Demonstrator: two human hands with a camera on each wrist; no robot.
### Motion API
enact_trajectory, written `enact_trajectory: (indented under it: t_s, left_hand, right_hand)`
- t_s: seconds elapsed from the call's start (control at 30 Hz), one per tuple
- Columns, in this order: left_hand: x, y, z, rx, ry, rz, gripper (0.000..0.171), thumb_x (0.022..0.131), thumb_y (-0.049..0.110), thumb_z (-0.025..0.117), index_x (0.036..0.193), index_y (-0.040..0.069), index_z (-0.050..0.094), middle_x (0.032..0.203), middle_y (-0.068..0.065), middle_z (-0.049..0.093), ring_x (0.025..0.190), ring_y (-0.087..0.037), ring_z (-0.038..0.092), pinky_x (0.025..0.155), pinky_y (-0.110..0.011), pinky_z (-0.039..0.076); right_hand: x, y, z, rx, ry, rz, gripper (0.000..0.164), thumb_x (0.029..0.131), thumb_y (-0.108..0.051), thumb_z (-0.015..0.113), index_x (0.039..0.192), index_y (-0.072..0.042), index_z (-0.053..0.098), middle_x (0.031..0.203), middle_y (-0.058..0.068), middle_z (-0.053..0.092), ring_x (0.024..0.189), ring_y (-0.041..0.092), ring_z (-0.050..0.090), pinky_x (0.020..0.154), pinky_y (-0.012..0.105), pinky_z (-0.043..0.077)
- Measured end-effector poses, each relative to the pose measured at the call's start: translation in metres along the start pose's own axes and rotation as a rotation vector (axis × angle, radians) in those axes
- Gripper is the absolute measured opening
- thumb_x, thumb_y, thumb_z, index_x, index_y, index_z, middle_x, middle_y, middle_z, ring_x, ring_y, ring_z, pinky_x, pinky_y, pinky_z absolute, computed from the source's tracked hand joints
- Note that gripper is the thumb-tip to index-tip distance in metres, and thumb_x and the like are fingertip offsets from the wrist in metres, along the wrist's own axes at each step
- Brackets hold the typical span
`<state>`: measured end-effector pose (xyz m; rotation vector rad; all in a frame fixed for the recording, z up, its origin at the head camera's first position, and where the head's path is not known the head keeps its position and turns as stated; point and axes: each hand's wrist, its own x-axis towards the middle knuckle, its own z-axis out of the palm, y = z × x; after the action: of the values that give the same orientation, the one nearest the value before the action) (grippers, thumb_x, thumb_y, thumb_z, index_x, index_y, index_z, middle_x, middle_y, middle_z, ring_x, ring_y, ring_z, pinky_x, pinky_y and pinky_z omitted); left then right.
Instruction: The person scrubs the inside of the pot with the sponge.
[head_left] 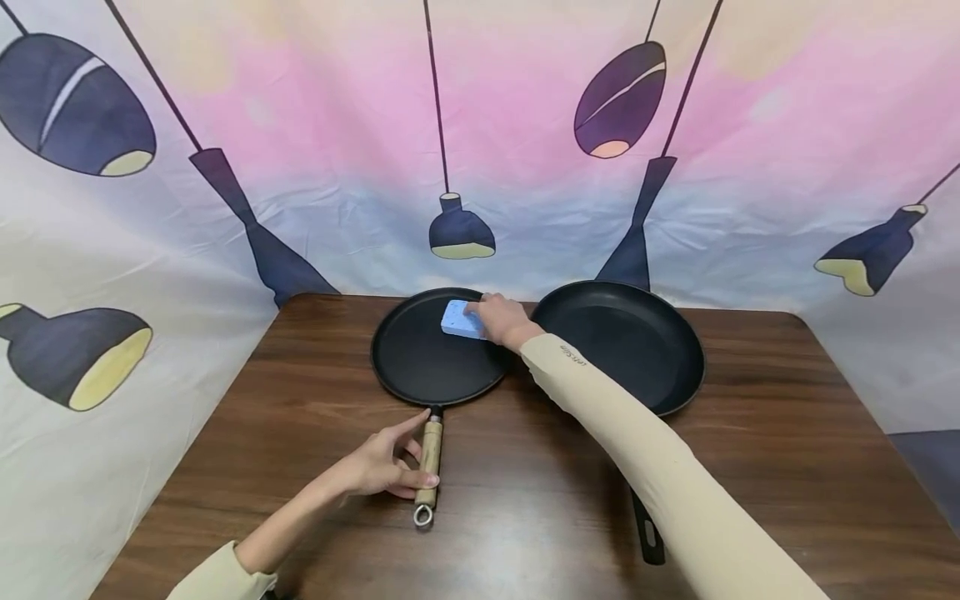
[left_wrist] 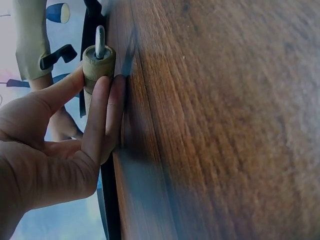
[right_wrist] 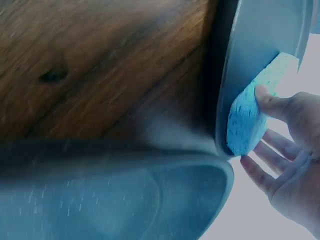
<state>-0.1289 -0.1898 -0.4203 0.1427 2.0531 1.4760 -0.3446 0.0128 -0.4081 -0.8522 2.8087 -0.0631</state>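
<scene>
A flat black griddle pan [head_left: 427, 358] lies on the table, its wooden handle [head_left: 430, 454] pointing toward me. My left hand [head_left: 382, 462] holds that handle between thumb and fingers, with the index finger stretched toward the pan's end of it. In the left wrist view, the thumb and fingers pinch the handle [left_wrist: 98, 67] close to its metal ring [left_wrist: 100, 42]. At the pan's upper right, my right hand [head_left: 504, 318] grips a light blue sponge [head_left: 461, 320] against the cooking surface. The right wrist view shows the thumb on one face of the sponge [right_wrist: 250, 112], fingers behind it.
A deeper black frying pan [head_left: 618, 337] stands right beside the griddle pan, under the right forearm. Its black handle [head_left: 647, 525] points to the table's front. Behind the brown wooden table [head_left: 300, 400] hangs a cloth [head_left: 360, 167] printed with lamps.
</scene>
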Motion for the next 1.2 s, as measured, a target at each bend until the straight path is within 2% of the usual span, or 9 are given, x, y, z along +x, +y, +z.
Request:
enact_trajectory:
  t_s: [0.1,0.23,0.4,0.5,0.6,0.8,0.97,1.2]
  left_hand:
    - [-0.002,-0.001,-0.001,-0.008,-0.013,-0.010,0.104,0.077,0.014,0.080,0.153,0.009,0.009,0.102,-0.018,0.051,0.070,-0.015,0.064,0.068,-0.039,0.061]
    - [-0.001,0.000,-0.003,-0.013,-0.028,-0.001,0.104,0.078,0.012,0.079,0.153,0.006,0.007,0.101,-0.017,0.051,0.069,-0.014,0.063,0.068,-0.040,0.061]
    - [0.004,0.003,-0.003,-0.003,-0.036,0.018,0.103,0.079,0.011,0.078,0.152,0.005,0.006,0.099,-0.017,0.051,0.068,-0.013,0.063,0.067,-0.041,0.061]
    - [0.004,0.003,-0.003,-0.002,-0.047,0.015,0.104,0.079,0.011,0.078,0.152,0.003,0.005,0.099,-0.016,0.051,0.068,-0.013,0.063,0.068,-0.042,0.061]
    - [0.004,0.003,-0.002,0.005,-0.054,0.019,0.103,0.079,0.011,0.078,0.152,0.002,0.005,0.100,-0.016,0.051,0.069,-0.013,0.064,0.068,-0.041,0.061]
    - [0.005,0.003,-0.002,0.021,-0.044,0.014,0.104,0.078,0.013,0.079,0.152,0.003,0.006,0.100,-0.017,0.051,0.069,-0.012,0.064,0.067,-0.039,0.061]
    - [0.006,0.004,-0.001,0.023,-0.047,0.012,0.105,0.077,0.015,0.080,0.152,0.004,0.007,0.101,-0.017,0.051,0.070,-0.013,0.064,0.068,-0.040,0.061]
    - [0.006,0.003,-0.001,0.001,-0.051,-0.024,0.103,0.078,0.015,0.079,0.152,0.005,0.008,0.104,-0.018,0.051,0.070,-0.013,0.064,0.069,-0.040,0.061]
  right_hand:
    - [-0.006,0.000,-0.002,0.011,-0.051,-0.036,0.049,0.091,-0.026,0.066,0.136,-0.027,0.049,0.131,0.009,0.050,0.116,0.024,0.050,0.088,0.038,0.051]
    - [-0.020,0.001,-0.004,0.079,-0.096,-0.093,0.052,0.083,-0.030,0.074,0.132,-0.027,0.056,0.136,0.003,0.052,0.117,0.020,0.052,0.089,0.034,0.052]
    - [-0.038,-0.006,0.001,0.096,-0.062,-0.182,0.050,0.082,-0.029,0.075,0.129,-0.027,0.059,0.127,0.003,0.057,0.111,0.019,0.053,0.085,0.029,0.053]
    - [-0.046,-0.020,0.005,0.062,-0.043,-0.259,0.046,0.082,-0.027,0.075,0.126,-0.028,0.060,0.121,0.004,0.055,0.109,0.020,0.051,0.087,0.031,0.051]
    - [-0.050,-0.034,0.009,0.027,-0.035,-0.310,0.043,0.083,-0.023,0.075,0.124,-0.029,0.062,0.122,0.002,0.055,0.109,0.020,0.050,0.089,0.034,0.049]
    - [-0.050,-0.047,0.014,0.027,-0.030,-0.294,0.044,0.085,-0.019,0.073,0.125,-0.031,0.061,0.128,0.001,0.054,0.113,0.021,0.047,0.093,0.037,0.047]
    - [-0.045,-0.053,0.019,0.023,-0.021,-0.306,0.046,0.088,-0.025,0.070,0.131,-0.032,0.055,0.132,0.001,0.051,0.117,0.021,0.045,0.094,0.038,0.045]
    - [-0.026,-0.074,0.025,-0.117,0.060,-0.317,0.050,0.094,-0.038,0.059,0.141,-0.036,0.042,0.132,0.001,0.047,0.116,0.020,0.043,0.092,0.036,0.044]
